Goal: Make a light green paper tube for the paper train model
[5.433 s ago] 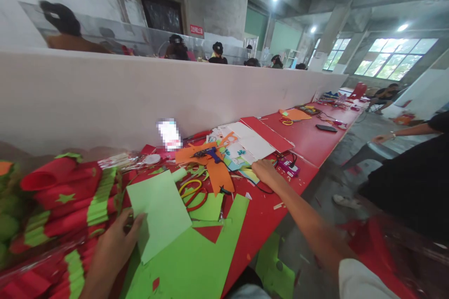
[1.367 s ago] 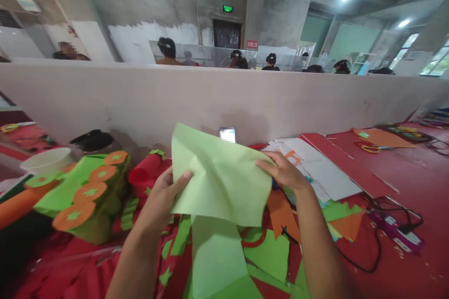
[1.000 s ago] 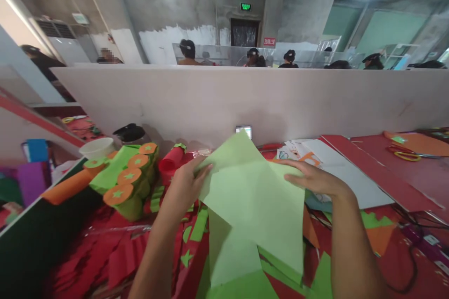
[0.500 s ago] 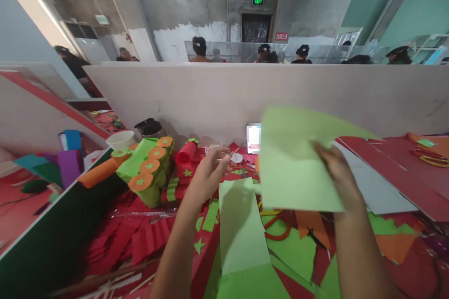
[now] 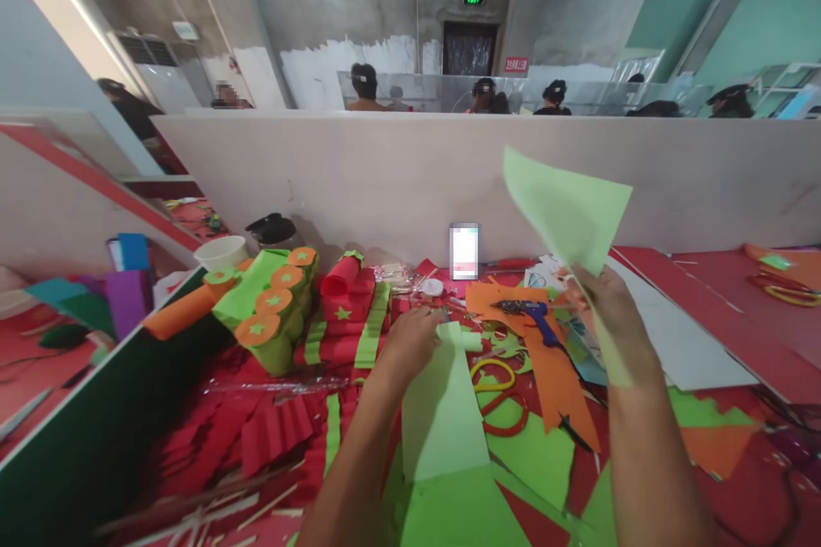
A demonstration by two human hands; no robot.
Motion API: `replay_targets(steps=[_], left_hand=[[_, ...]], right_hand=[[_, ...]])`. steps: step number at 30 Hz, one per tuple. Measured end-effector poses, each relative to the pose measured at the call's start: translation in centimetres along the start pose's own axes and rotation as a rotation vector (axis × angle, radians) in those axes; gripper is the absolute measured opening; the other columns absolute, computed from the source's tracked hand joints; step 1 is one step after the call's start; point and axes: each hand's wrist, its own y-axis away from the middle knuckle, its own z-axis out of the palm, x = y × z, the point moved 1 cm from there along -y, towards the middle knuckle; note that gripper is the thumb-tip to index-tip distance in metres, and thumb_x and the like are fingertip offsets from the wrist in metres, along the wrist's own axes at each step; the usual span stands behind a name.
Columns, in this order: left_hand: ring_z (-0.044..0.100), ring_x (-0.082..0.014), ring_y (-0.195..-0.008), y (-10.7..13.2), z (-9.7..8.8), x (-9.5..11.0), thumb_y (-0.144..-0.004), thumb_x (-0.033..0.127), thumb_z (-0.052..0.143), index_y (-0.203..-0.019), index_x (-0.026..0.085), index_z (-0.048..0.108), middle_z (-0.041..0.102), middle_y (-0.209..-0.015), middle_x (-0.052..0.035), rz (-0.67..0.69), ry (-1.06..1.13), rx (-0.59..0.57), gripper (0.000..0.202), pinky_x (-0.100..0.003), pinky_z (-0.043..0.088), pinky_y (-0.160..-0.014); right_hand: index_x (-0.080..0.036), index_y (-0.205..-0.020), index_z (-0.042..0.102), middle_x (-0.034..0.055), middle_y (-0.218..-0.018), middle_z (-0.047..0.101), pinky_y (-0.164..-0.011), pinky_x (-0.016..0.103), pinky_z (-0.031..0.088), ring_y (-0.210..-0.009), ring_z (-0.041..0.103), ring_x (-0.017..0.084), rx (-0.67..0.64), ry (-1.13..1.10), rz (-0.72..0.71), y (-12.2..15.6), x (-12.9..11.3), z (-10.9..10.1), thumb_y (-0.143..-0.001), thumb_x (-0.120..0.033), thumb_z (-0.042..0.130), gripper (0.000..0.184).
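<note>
My right hand point(image 5: 606, 308) is closed on a pale green paper sheet point(image 5: 570, 201), gripping its lower part and lifting it above the table so that it bends. My left hand point(image 5: 414, 342) reaches over the far left corner of another pale green paper piece point(image 5: 445, 419). Its fingers stretch forward, partly overlapping one another, with nothing visible in them. That piece lies over brighter green paper point(image 5: 455, 513) in front of me. Right of it are scissors point(image 5: 504, 406) with yellow and red handles. A blue glue gun point(image 5: 539, 320) rests on an orange paper piece point(image 5: 497, 301).
At left stands a green and orange paper model point(image 5: 275, 312) with star-marked round ends, beside a red paper model point(image 5: 346, 308) with green strips. A phone point(image 5: 464, 252) leans against the white partition point(image 5: 359, 171). White and red boards point(image 5: 693, 350) lie at right. People sit beyond the partition.
My right hand has turned and tilted the sheet up, uncovering the glue gun and orange paper. My left hand has moved down and right, to the far corner of the lying paper.
</note>
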Motion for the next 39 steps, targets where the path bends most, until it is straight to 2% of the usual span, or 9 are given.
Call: replay_targets(steps=[4,8,12,15,18,21,26,34,39], left_hand=[[0.065,-0.0284,-0.091,-0.1,-0.8,0.3,-0.085,0.019,0.055,-0.093,0.022,0.069,0.071,-0.097,-0.0108,0.007,0.043,0.013,0.017,-0.035,0.045,-0.076],[0.064,-0.0216,-0.080,0.8,-3.1,0.5,-0.091,0.028,0.047,-0.096,0.022,0.065,0.069,-0.086,-0.0061,0.066,0.165,0.025,0.019,-0.029,0.046,-0.070],[0.060,-0.0172,-0.073,2.6,-6.1,0.6,-0.090,0.041,0.053,-0.087,0.019,0.061,0.064,-0.083,-0.0033,0.145,0.793,-0.063,0.023,-0.026,0.048,-0.063],[0.059,-0.0143,-0.064,3.2,-7.1,0.5,-0.086,0.042,0.060,-0.091,0.021,0.058,0.064,-0.076,-0.0002,0.050,1.096,0.046,0.022,-0.024,0.048,-0.058],[0.064,-0.0166,-0.070,2.3,-6.5,0.7,-0.087,0.043,0.057,-0.105,0.023,0.055,0.067,-0.084,-0.0021,-0.017,1.214,0.155,0.028,-0.028,0.051,-0.064],[0.063,-0.0169,-0.080,0.9,-5.2,0.9,-0.088,0.042,0.055,-0.102,0.021,0.054,0.066,-0.091,-0.0044,-0.052,1.153,0.379,0.026,-0.027,0.050,-0.069],[0.061,-0.0156,-0.082,-0.2,-3.5,1.3,-0.086,0.043,0.055,-0.090,0.021,0.050,0.063,-0.090,-0.0030,-0.113,1.071,0.606,0.023,-0.026,0.049,-0.073],[0.058,-0.0117,-0.056,0.0,-3.0,1.8,-0.080,0.042,0.062,-0.102,0.023,0.047,0.061,-0.069,0.0045,-0.244,1.285,0.644,0.033,-0.021,0.045,-0.055],[0.065,-0.0151,-0.065,-0.1,-3.1,1.6,-0.074,0.041,0.070,-0.100,0.018,0.057,0.070,-0.079,-0.0017,-0.223,1.280,0.619,0.037,-0.025,0.050,-0.063]], right_hand=[[-0.023,-0.116,0.060,0.0113,-0.112,0.072,-0.071,0.040,0.060,-0.085,0.072,0.029,0.032,-0.151,0.095,0.1,0.7,0.2,-0.078,-0.048,0.069,0.047],[-0.023,-0.117,0.061,0.0131,-0.113,0.072,-0.071,0.040,0.061,-0.085,0.073,0.029,0.090,-0.079,0.072,-0.6,2.6,-1.0,-0.079,-0.051,0.066,0.047],[-0.022,-0.112,0.065,0.0144,-0.114,0.072,-0.068,0.040,0.061,-0.088,0.073,0.030,0.241,0.005,0.076,-1.5,4.2,-2.5,-0.075,-0.050,0.069,0.047],[-0.022,-0.107,0.068,0.0135,-0.107,0.074,-0.065,0.041,0.060,-0.082,0.073,0.031,0.269,0.039,0.136,-1.4,3.9,-2.4,-0.073,-0.047,0.071,0.043],[-0.023,-0.110,0.067,0.0097,-0.101,0.076,-0.061,0.039,0.059,-0.075,0.073,0.029,0.032,0.004,0.192,-0.6,2.1,-0.8,-0.073,-0.045,0.071,0.043],[-0.024,-0.116,0.064,0.0073,-0.103,0.076,-0.059,0.034,0.058,-0.076,0.074,0.028,-0.246,-0.024,0.189,0.5,0.3,1.1,-0.075,-0.040,0.070,0.045],[-0.022,-0.121,0.062,0.0080,-0.104,0.076,-0.062,0.032,0.057,-0.082,0.073,0.027,-0.458,-0.099,0.199,1.4,-0.3,2.4,-0.074,-0.034,0.071,0.050],[-0.018,-0.119,0.065,0.0108,-0.121,0.068,-0.091,0.044,0.052,-0.109,0.064,0.033,-0.884,0.127,0.154,1.6,1.5,1.0,-0.072,-0.039,0.078,0.053],[-0.020,-0.125,0.061,0.0125,-0.125,0.066,-0.098,0.047,0.046,-0.119,0.056,0.037,-0.825,-0.047,0.083,1.3,0.8,0.9,-0.067,-0.062,0.075,0.073]])
